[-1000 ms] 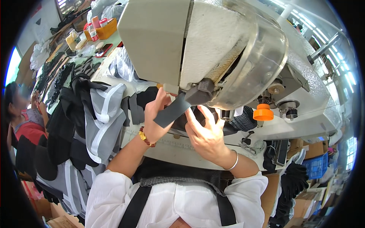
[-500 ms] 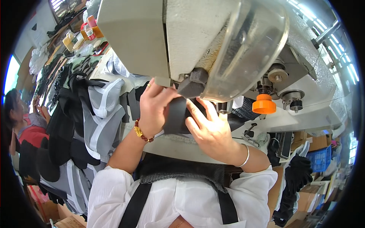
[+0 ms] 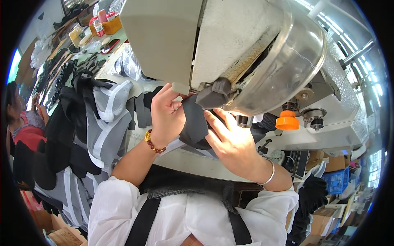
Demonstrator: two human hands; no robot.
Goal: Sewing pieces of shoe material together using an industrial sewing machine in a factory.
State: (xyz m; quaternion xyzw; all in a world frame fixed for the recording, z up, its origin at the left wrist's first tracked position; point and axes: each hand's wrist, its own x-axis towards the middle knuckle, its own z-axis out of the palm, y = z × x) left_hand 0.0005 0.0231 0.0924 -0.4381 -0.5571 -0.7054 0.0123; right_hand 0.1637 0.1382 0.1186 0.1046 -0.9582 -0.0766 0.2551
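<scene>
Under the head of a sewing machine [image 3: 160,41], a dark grey fabric piece [image 3: 194,123] lies between my two hands. My left hand [image 3: 166,115] is curled closed at the fabric's left edge, fingertips close to the needle area, which the machine head hides. From the right, my right hand [image 3: 232,139] rests on the fabric with its fingers stretched out. Its fingertips reach beneath a dark grey block [image 3: 214,93] on the machine and are partly hidden. Light-coloured and black cloth shows beneath the piece.
A clear plastic cover [image 3: 279,61] and an orange knob [image 3: 287,121] are on the machine's right. Black and grey cut pieces [image 3: 108,123] are heaped at left. Another person [image 3: 26,119] sits at far left. A blue crate [image 3: 335,180] stands at right.
The view has shifted slightly. My left hand's fingers look more curled, and more of the dark grey fabric shows between my hands. My right hand stays on it, fingers extended.
</scene>
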